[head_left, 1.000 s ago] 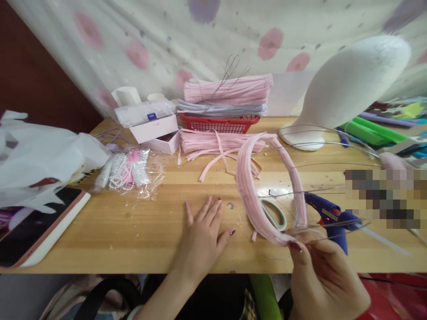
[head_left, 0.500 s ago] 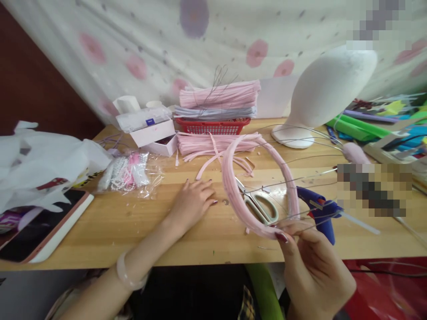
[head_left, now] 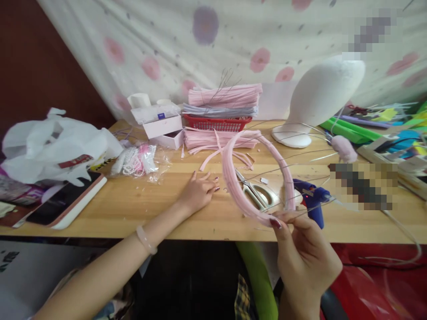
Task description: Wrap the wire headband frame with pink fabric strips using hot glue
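Between thumb and fingers, my right hand (head_left: 305, 249) pinches the lower end of a pink headband (head_left: 232, 186), a curved hoop held up over the table. Several thin wires (head_left: 308, 158) stick out from it to the right. My left hand (head_left: 197, 193) rests on the tabletop with its fingers spread, holding nothing. Through the hoop I see scissors (head_left: 258, 195) lying on the wood. A blue glue gun (head_left: 312, 198) lies just right of the hoop, partly behind the wires. Pink fabric strips (head_left: 213, 140) lie in a bundle beyond my left hand.
A red basket (head_left: 216, 124) with pink and pale-blue strips stands at the back. White boxes (head_left: 163, 126), bagged beads (head_left: 140, 160), a white plastic bag (head_left: 60, 142) and a phone (head_left: 66, 200) lie left. A white foam head (head_left: 327, 93) and a power strip (head_left: 388, 155) are right.
The view has shifted, so the table's things sit somewhat differently in it. My right hand still grips the headband, and my left hand stays resting on the table.
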Demonstrator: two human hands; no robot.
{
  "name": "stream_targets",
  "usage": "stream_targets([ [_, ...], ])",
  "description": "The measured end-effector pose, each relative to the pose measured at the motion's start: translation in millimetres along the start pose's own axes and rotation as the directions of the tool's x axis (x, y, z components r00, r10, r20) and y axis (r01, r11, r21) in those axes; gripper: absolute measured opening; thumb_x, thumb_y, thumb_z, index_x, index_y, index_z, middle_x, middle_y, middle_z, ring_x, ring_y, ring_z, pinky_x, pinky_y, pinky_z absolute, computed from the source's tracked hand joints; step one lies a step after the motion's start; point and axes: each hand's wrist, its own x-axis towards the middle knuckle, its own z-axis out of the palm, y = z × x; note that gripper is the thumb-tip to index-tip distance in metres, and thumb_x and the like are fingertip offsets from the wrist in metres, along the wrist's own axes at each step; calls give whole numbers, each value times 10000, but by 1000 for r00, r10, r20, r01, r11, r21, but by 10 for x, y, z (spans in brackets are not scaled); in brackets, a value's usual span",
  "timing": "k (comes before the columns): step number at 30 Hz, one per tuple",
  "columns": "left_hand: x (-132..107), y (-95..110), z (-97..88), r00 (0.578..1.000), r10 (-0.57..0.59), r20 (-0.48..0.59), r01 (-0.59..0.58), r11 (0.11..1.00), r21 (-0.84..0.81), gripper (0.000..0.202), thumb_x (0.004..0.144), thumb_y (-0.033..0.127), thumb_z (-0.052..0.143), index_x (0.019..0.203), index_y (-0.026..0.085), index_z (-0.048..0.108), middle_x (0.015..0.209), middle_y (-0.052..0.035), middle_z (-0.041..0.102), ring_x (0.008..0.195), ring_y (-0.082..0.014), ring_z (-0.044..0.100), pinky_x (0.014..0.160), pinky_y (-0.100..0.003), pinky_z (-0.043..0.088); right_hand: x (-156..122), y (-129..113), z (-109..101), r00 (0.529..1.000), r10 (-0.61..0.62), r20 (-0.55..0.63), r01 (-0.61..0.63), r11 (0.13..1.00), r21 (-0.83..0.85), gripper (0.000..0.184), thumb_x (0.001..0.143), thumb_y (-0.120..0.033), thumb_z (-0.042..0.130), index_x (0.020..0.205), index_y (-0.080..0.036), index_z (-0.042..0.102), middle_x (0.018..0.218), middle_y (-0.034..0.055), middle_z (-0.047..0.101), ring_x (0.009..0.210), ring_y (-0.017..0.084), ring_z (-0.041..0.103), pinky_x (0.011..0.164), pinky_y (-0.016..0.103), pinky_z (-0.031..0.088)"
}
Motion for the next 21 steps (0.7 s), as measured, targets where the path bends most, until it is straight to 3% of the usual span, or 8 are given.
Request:
stream_targets([
  [4, -17, 14, 39, 999, -6, -34, 7, 1000, 8, 295, 936, 96, 506, 1082, 161, 755, 1240, -128, 742, 1275, -303, 617, 1187, -624, 260, -53, -101, -78, 999, -20, -43, 19, 1000, -20, 104, 855, -168, 740, 779, -194, 675, 729, -10, 652, 685, 148, 617, 665, 273, 484],
  [7, -32, 37, 47, 998, -23, -53, 23, 1000, 6, 216, 965, 148, 538, 1012, 168, 748, 1169, -107, 761, 1218, -280, 645, 1160, -602, 320, -79, -160, -155, 998, -32, -60, 30, 999, -32, 103, 848, -186, 749, 774, -198, 678, 725, -9, 661, 674, 151, 624, 654, 273, 492],
  [9, -28, 40, 44, 997, -46, -62, 46, 999, -1, 170, 960, 238, 606, 1070, 162, 711, 1198, -96, 725, 1178, -268, 649, 1088, -571, 426, -92, -190, -194, 996, -42, -75, 39, 998, -40, 95, 844, -180, 752, 779, -198, 684, 720, -5, 663, 661, 151, 619, 633, 268, 487],
  [12, 15, 7, 31, 985, -139, -102, 137, 990, -25, 307, 947, 344, 640, 1201, 172, 643, 1253, -99, 660, 1097, -253, 655, 936, -495, 549, -112, -217, -233, 995, -58, -78, 57, 998, -24, 83, 843, -166, 748, 792, -197, 690, 723, -2, 670, 661, 151, 620, 631, 265, 488],
  [16, 91, -55, 22, 951, -267, -159, 252, 962, -104, 312, 960, 353, 617, 1226, 191, 628, 1253, -101, 648, 1043, -237, 661, 882, -453, 573, -133, -208, -283, 996, -59, -61, 57, 998, -37, 72, 845, -158, 743, 814, -194, 688, 752, 10, 672, 682, 153, 616, 650, 264, 495],
  [21, 117, -104, -54, 934, -313, -172, 265, 931, -252, 316, 957, 357, 622, 1210, 169, 627, 1187, -92, 671, 979, -222, 678, 837, -433, 585, -111, -138, -333, 996, -89, -16, 87, 993, -75, 72, 845, -148, 741, 838, -196, 687, 770, 12, 668, 696, 151, 611, 668, 259, 490],
])
